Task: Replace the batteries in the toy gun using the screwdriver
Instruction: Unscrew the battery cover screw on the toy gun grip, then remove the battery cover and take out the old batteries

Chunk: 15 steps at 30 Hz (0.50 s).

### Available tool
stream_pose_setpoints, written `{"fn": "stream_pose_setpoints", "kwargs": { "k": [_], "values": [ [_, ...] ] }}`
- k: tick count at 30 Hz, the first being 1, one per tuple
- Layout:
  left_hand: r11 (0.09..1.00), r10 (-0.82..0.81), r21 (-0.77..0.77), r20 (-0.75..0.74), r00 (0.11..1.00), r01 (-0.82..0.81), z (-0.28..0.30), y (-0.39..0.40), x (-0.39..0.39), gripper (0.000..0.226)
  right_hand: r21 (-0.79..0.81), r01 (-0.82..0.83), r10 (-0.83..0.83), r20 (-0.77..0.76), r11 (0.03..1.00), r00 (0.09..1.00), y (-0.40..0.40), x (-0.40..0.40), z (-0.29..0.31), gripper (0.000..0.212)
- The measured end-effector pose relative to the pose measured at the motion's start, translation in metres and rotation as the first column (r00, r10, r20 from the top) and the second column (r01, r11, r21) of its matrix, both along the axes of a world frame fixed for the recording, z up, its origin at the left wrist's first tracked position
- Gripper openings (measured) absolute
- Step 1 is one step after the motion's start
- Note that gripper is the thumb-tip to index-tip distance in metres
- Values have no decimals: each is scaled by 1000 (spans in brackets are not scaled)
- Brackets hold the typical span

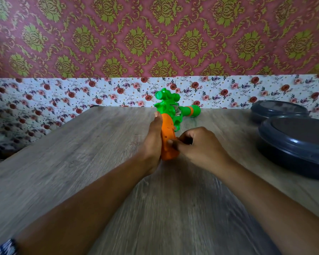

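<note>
A toy gun (170, 116) with a green body, a green scope and an orange grip lies on the wooden table (81, 153), its barrel pointing to the right. My left hand (152, 144) lies along the left side of the orange grip and holds it. My right hand (195, 144) is curled at the grip's right side, its fingertips pressed against the orange plastic. Something small and dark shows inside the curled fingers; I cannot tell what it is. No screwdriver or loose batteries can be made out.
Two dark blue round lidded containers (295, 144) stand at the table's right edge, one behind the other. A wall with flowered paper rises right behind the table.
</note>
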State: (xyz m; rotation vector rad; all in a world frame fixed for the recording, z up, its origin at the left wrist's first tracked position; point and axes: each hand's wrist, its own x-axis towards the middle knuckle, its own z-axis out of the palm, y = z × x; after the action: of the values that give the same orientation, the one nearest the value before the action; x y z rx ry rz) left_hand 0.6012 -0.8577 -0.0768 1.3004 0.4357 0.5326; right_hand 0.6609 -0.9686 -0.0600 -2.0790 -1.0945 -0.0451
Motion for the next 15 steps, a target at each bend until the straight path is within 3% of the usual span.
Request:
{"fn": "stream_pose_setpoints", "kwargs": {
  "k": [3, 6, 9, 15],
  "values": [
    [1000, -2, 9, 4, 1000, 2, -1, -2, -1, 105, -21, 83, -84, -33, 996, 996, 2, -7, -2, 42],
    [999, 26, 44, -1, 1000, -26, -1, -3, -2, 78, 1, 66, -63, -249, 998, 966, 3, -9, -5, 41],
    [999, 20, 41, -2, 1000, -20, -1, -2, -2, 70, 99, 61, -17, -394, 993, 919, 6, -11, -6, 31],
    [999, -14, 40, 20, 1000, 13, 1, -6, -5, 67, -23, 74, -76, -138, 997, 987, 6, -14, -5, 22]
  ]
}}
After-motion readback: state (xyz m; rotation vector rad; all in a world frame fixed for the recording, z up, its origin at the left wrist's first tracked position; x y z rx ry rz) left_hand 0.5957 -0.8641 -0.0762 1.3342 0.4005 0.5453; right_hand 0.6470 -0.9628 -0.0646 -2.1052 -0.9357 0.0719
